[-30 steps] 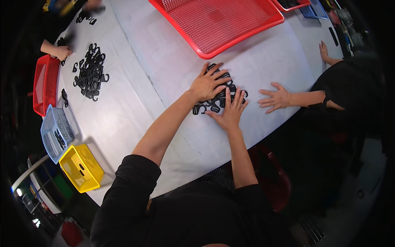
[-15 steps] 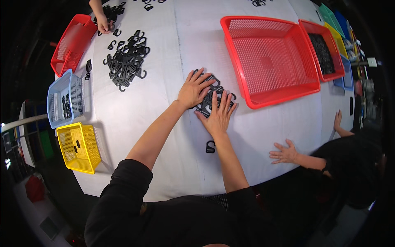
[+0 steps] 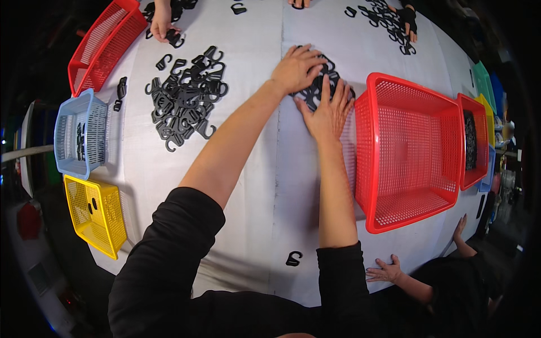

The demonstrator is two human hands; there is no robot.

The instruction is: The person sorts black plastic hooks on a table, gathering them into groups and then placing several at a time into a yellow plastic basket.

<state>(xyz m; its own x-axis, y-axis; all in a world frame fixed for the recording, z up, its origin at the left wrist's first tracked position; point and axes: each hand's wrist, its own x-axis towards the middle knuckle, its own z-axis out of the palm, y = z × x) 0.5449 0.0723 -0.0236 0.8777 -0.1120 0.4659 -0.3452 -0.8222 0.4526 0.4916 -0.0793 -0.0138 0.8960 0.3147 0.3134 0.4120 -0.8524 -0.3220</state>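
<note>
My left hand lies palm down in the upper middle of the frame, fingers spread and unclenched over a small heap of black plastic hooks. My right hand rests just below it, thumb out, fingers fanned and loose on the heap's lower right side. The hooks overlap flat on the white table; my palms hide many of them. A lone hook lies at lower centre, showing its slotted base and open curved end.

Just right of my right forearm stands a large red basket, its wall bordering the space on that side; a smaller red basket beyond it holds many black pieces. Left of my left forearm spreads a bigger pile of the same hooks. Along the left edge of the frame run a long red basket, a light blue basket with black pieces inside, and a yellow basket.

At upper left, another person's hand is at some hooks; at upper right, a dark-gloved hand is beside scattered ones. A co-worker's hand rests at lower right.
</note>
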